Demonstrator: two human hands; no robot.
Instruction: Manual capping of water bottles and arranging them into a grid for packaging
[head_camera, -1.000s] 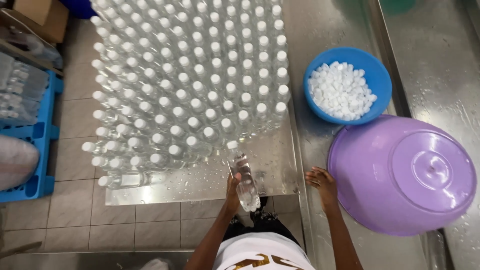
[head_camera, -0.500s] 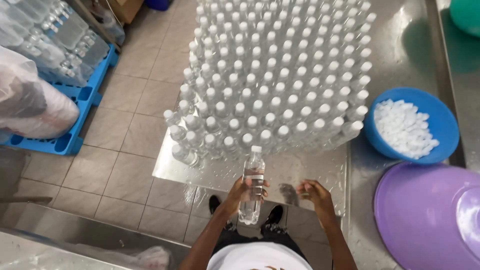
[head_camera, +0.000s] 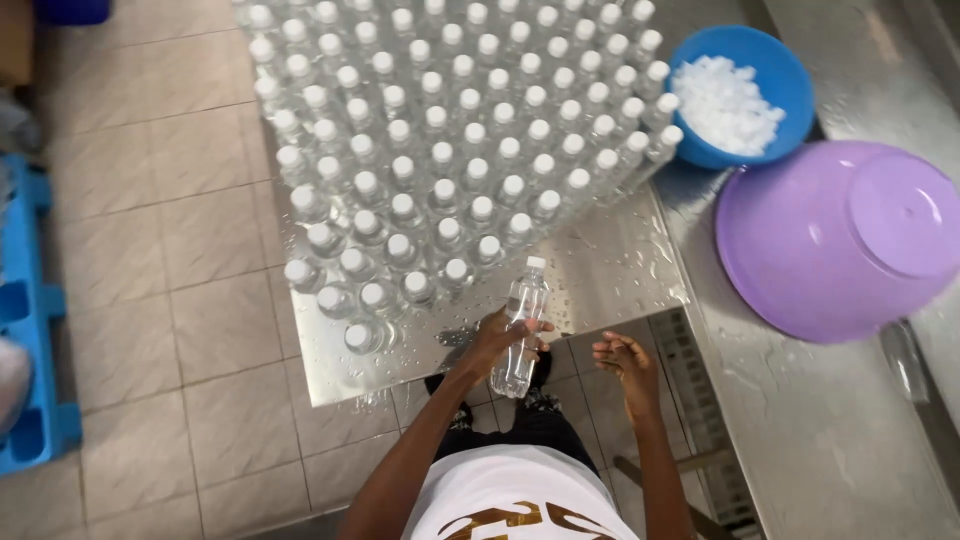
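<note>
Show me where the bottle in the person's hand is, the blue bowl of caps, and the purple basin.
bottle (head_camera: 522, 315): head view, on its clear body above the left hand's grip.
blue bowl (head_camera: 770, 58): head view, on its bare inner wall, right of the white caps.
purple basin (head_camera: 835, 245): head view, on its upturned side.

Left hand (head_camera: 497, 340) grips capped bottle (head_camera: 520, 328); right hand (head_camera: 625, 360) empty beside.

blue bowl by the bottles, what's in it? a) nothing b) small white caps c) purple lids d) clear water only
b: the blue bowl, beside the far right edge of the massed capped bottles, holds a heap of small white caps; the purple basin lies upturned nearer the person.
</note>
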